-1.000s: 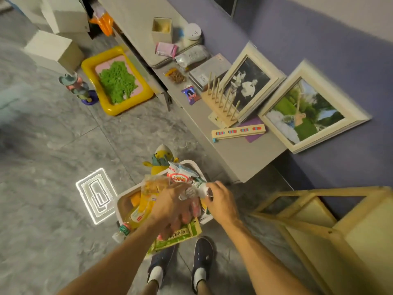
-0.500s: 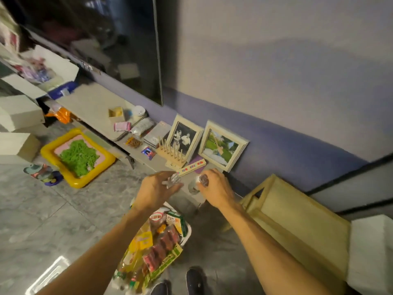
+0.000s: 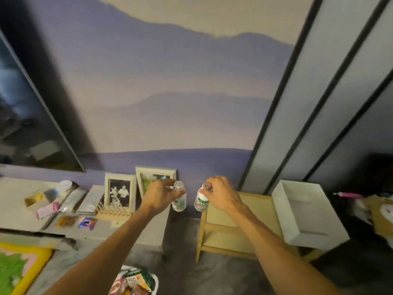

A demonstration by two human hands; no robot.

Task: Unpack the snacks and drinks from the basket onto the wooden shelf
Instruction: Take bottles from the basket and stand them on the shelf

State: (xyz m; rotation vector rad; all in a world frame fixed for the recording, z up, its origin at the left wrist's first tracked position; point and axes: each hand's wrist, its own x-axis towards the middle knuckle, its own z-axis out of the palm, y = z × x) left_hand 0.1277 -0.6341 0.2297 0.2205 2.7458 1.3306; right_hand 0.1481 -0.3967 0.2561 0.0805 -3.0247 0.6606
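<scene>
My left hand point(image 3: 161, 195) holds a small white drink bottle point(image 3: 179, 202) by its foil-capped neck, in the air over the gap between the grey cabinet and the shelf. My right hand point(image 3: 222, 194) grips a second small white bottle point(image 3: 201, 202) with red and green lettering, hanging just left of the wooden shelf point(image 3: 240, 211). The shelf's pale wooden top lies under my right wrist. The white basket point(image 3: 156, 281) sits on the floor at the bottom edge, with several snack packets point(image 3: 131, 283) in it.
A low grey cabinet point(image 3: 148, 235) on the left carries two picture frames point(image 3: 120, 192), a wooden peg rack point(image 3: 110, 210) and small packets. A white open box point(image 3: 302, 213) leans on the shelf's right side. A yellow tray point(image 3: 25, 267) with green filling lies bottom left.
The view has swung up from the basket to the wall. Both hands have risen from the basket and moved apart, each carrying a small bottle towards the wooden shelf.
</scene>
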